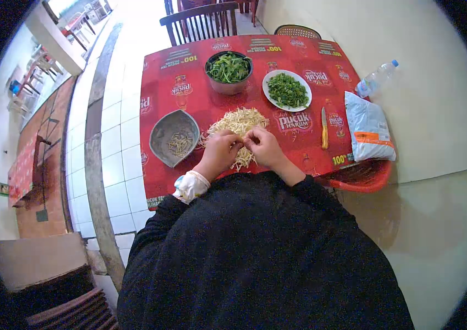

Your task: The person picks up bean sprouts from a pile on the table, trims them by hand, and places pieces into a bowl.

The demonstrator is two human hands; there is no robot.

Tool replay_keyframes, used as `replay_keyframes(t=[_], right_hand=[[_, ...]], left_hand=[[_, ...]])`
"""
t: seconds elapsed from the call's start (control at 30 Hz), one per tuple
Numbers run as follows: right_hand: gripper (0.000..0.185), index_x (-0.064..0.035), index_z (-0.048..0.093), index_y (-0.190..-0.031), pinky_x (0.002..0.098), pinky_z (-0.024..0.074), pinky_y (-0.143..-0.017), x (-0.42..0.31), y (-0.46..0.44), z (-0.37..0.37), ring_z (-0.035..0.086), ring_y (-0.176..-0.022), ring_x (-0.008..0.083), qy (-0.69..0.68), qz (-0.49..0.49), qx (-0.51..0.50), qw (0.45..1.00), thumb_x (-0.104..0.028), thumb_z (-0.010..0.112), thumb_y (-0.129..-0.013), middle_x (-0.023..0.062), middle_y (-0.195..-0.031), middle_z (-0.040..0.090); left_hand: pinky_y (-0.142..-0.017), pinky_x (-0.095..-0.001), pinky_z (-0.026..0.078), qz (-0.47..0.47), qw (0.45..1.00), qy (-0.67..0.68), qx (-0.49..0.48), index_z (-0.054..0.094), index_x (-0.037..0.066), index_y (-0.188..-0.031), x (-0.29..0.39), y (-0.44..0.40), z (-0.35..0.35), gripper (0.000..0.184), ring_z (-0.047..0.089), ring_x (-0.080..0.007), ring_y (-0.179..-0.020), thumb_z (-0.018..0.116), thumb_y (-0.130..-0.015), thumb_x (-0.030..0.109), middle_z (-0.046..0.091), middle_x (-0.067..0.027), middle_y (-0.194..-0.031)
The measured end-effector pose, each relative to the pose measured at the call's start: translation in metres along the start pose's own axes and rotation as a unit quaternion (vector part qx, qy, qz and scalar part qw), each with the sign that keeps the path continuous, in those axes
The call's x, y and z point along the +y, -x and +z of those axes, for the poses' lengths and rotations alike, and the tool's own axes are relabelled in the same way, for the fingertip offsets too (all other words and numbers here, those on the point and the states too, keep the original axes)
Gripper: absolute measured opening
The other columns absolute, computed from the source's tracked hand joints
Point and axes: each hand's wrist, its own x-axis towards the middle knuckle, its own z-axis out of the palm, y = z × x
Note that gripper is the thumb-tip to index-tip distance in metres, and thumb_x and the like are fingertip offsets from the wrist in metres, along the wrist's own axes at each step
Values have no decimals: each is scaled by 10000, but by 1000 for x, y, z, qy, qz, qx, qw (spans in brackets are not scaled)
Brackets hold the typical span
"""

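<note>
Two bare hands meet over one heap of bean sprouts (pixel 244 119) as I watch through the head camera. The left hand (pixel 223 150) and the right hand (pixel 265 146) have their thumbs and forefingers drawn together at the heap's near side, almost tip to tip; I cannot tell whether a sprout is pinched in either.

The heap lies directly on a red tablecloth (pixel 163 93), where I read "Pucuk Harum" several times, "100%" in at least three places, and part of "Pucuk Teh Pilihan" at the near left corner.

I count three vessels: one grey bowl (pixel 172 124) left of the heap, with a few sprout scraps inside; one dark pot (pixel 228 87) beyond it, full of leafy greens; and one white plate (pixel 266 89) of chopped greens. One yellow-handled knife (pixel 324 132) lies to the right. Beside it rests one pale blue plastic package (pixel 364 118) with an orange label (pixel 372 137) too small for me to read, and one blue-capped bottle (pixel 376 80) behind.
</note>
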Motion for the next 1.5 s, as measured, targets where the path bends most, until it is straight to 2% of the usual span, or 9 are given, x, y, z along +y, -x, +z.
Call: replay_keyframes(t=[0.1,0.2,0.43,0.57,0.67,0.83,1.17,1.3,1.5], right_hand=[[155,-6,618,-832,337,457,-595,32,0,3,586,-644,211,-216,231,-60,947,-138,625,-750,95,-738,617],[168,-17,626,-812,244,426,-561,71,-8,-14,518,-596,92,-118,241,49,962,-179,586,-800,15,-684,582],[229,-32,657,-892,387,477,-671,153,-2,-56,619,-739,319,231,347,75,906,-186,597,-733,160,-806,638],[352,-60,628,-991,385,455,-785,159,17,-23,575,-866,311,213,85,64,971,-63,528,-653,168,-911,613],[284,-88,644,-931,396,448,-810,98,26,-3,543,-904,325,148,20,-162,976,-105,566,-658,154,-929,561],[213,-77,633,-859,413,459,-750,97,33,29,548,-890,319,231,49,-157,959,-189,598,-681,136,-891,566],[125,-16,589,-844,216,422,-614,60,9,7,508,-696,66,-230,243,-21,942,-132,619,-807,-14,-773,571],[105,-28,587,-842,227,427,-610,30,5,10,512,-685,82,-202,115,-10,973,-104,631,-785,-2,-786,567],[116,-33,590,-801,331,451,-676,1,8,-3,554,-778,250,-9,-41,-15,999,-60,642,-701,102,-806,548]], left_hand=[[-660,-369,466,-39,999,36,12,637,29,-804,0,0,-2,110,586,-284,-732,609,-755,124,602,-128,-797],[-625,-328,472,-103,991,60,65,636,31,-808,-7,1,-10,116,595,-241,-675,614,-759,134,615,-124,-756],[-583,-256,461,-254,951,66,165,642,-5,-850,-95,37,-41,197,579,-114,-625,653,-748,163,635,-81,-715],[-612,-246,467,-376,896,125,201,639,-22,-850,-138,63,-56,208,589,-115,-661,664,-730,146,641,-68,-743],[-657,-245,476,-385,891,118,210,626,-26,-896,-177,82,-52,250,602,-129,-700,670,-714,139,642,-72,-790],[-759,-261,470,-347,898,147,227,594,-35,-989,-166,77,-49,313,605,-152,-820,649,-730,132,634,-100,-906],[-680,-249,461,-334,876,342,-69,608,-3,-963,-41,25,-8,287,581,-126,-761,534,-860,254,629,-54,-870],[-589,-237,449,-411,720,543,-134,585,29,-989,-3,11,12,274,560,-102,-672,444,-915,253,617,-42,-821],[-562,-216,425,-344,792,491,-113,607,31,-977,-19,10,21,258,543,-84,-641,516,-884,254,611,-11,-797]])
